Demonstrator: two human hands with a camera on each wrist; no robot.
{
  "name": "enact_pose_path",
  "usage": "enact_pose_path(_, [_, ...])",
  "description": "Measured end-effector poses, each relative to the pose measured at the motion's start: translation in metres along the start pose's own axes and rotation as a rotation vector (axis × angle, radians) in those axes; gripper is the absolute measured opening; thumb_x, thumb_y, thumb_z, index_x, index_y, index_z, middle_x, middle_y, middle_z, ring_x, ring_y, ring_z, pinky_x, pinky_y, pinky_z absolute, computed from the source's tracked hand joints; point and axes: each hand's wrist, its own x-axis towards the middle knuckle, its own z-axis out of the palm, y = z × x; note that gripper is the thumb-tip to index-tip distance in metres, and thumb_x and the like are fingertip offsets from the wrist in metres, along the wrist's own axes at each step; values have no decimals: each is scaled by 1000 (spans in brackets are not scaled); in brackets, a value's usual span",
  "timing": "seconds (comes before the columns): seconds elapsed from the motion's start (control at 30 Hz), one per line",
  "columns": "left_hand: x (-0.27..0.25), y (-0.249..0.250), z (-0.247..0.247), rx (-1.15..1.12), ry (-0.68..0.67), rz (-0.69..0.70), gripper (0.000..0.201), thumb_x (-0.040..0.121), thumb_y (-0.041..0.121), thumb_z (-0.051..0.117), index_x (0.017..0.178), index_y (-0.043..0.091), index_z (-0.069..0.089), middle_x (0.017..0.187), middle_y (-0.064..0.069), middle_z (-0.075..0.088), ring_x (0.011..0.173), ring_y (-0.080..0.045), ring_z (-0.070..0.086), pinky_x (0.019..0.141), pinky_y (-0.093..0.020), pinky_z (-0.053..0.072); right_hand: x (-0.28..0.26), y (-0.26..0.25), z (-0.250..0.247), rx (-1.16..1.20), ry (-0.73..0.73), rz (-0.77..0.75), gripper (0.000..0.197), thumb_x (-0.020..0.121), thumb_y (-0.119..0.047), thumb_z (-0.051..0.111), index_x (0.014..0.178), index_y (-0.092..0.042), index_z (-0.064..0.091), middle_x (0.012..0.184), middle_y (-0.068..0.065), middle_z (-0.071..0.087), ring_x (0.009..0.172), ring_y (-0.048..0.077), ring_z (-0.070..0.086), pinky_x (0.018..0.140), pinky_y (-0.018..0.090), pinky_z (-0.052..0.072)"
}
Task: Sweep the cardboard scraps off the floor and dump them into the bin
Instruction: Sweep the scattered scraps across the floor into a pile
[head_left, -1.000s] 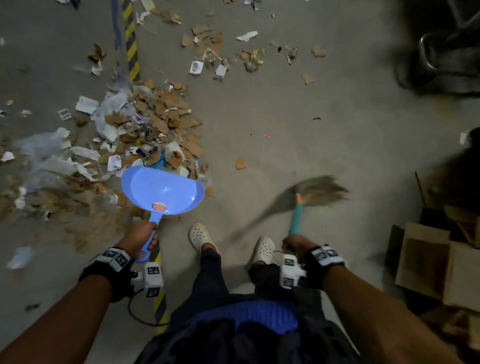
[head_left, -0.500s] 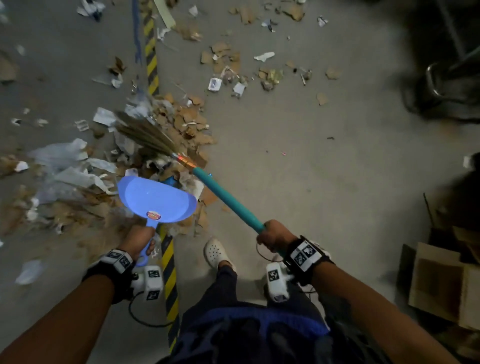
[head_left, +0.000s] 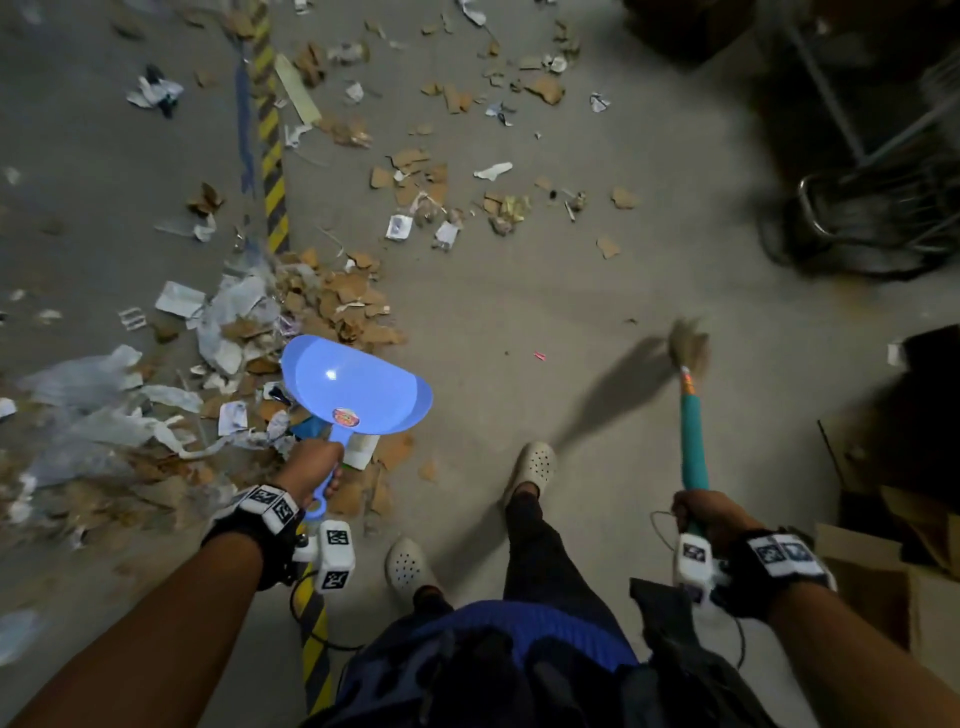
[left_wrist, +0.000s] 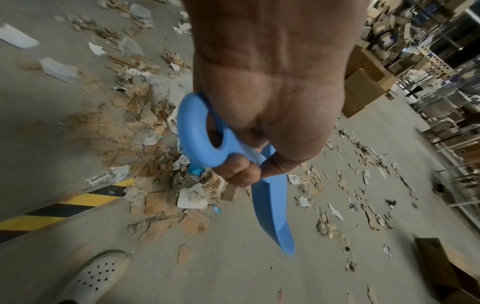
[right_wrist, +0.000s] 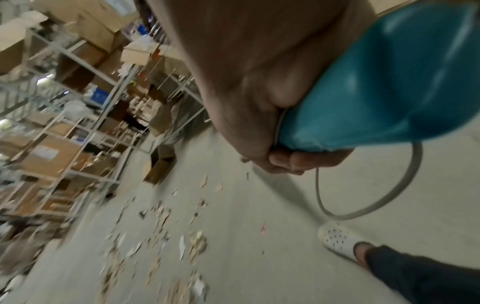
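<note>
Left hand (head_left: 311, 462) grips the dustpan (head_left: 358, 384) handle just beside light, flimsy cardboard scraps (head_left: 337, 301); right hand (head_left: 701, 512) grips the stiff broom (head_left: 693, 431) low on its handle

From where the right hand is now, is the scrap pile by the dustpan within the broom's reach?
Probably yes. The right hand grips the broom out to the side, its bristles over bare floor. Nothing stands between them and the scrap pile; only the dustpan in the left hand sits at its near edge.

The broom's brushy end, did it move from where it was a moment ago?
Yes. The broom swung right, off the scrap pile beside the striped floor tape, out over bare floor.
</note>
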Motion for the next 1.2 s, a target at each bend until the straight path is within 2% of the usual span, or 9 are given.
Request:
enact_pose_path(0.13, [11, 25, 23, -17, 41, -31, 20, 88, 0, 37, 69, 8, 36, 56, -10, 33, 38, -18, 29, 43, -22, 21, 61, -51, -27, -221, -18, 40, 25, 80, 5, 53, 57, -5, 50, 33, 4, 45, 42, 23, 41, 48, 28, 33])
enact_pose_path(0.37, [27, 60, 60, -88, 128, -126, 23, 92, 1, 34, 70, 8, 34, 55, -9, 30, 25, -13, 27, 33, -13, 21, 57, -103, 64, -448, -538, -17, 29, 86, -8, 51, 58, -9, 49, 45, 5, 50, 42, 19, 46, 52, 26, 39])
enact_pose_path(0.5, [34, 85, 68, -88, 181, -172, 21, 90, 2, 35, 71, 10, 34, 59, -10, 29, 24, -12, 28, 34, -10, 23, 44, -151, 88, -584, -643, -206, 20, 80, -12, 58, 60, -10, 53, 51, 3, 53, 47, 19, 50, 49, 26, 43])
enact_pose_path(0.63, [36, 120, 82, -35, 219, -133, 22, 85, -1, 36, 66, 8, 35, 55, -11, 31, 27, -13, 27, 38, -12, 23, 58, -187, 63, -653, -593, -330, 18, 73, -10, 63, 56, -10, 58, 35, -3, 49, 37, 16, 48, 44, 23, 40])
enact_pose_path(0.77, [45, 155, 108, -5, 191, -73, 19, 86, 0, 38, 68, 6, 39, 41, -8, 38, 28, -15, 31, 40, -16, 25, 84, -192, 12, -486, -432, -334, 9, 76, -6, 59, 68, -4, 58, 51, 6, 54, 40, 19, 48, 41, 23, 37])
enact_pose_path(0.87, [55, 182, 133, 26, 116, -54, 23, 89, 1, 37, 66, 6, 38, 49, -10, 36, 25, -15, 30, 37, -15, 24, 112, -175, -31, -283, -265, -249, 9, 77, -4, 60, 70, 2, 59, 49, 10, 52, 36, 20, 46, 38, 23, 35])
enact_pose_path(1.03, [75, 223, 176, 71, 5, -10, 23, 90, 4, 38, 67, 10, 36, 51, -10, 35, 24, -13, 29, 34, -12, 21, 149, -141, -100, 31, -39, -56, 22, 75, -5, 60, 53, -3, 55, 44, 12, 49, 36, 21, 45, 47, 30, 37])
enact_pose_path(1.13, [86, 243, 192, 91, -34, -12, 24, 90, 7, 40, 67, 10, 35, 54, -10, 35, 26, -15, 29, 37, -15, 21, 170, -132, -137, 22, 12, 48, 30, 84, 1, 52, 55, -8, 51, 43, 5, 49, 47, 21, 45, 50, 28, 38])
enact_pose_path(1.2, [92, 255, 198, 105, -61, -12, 24, 87, 6, 40, 64, 8, 35, 50, -10, 34, 26, -15, 28, 39, -16, 21, 181, -129, -152, 29, 50, 131, 29, 78, 5, 51, 51, -5, 50, 36, 6, 47, 50, 26, 43, 50, 28, 34])
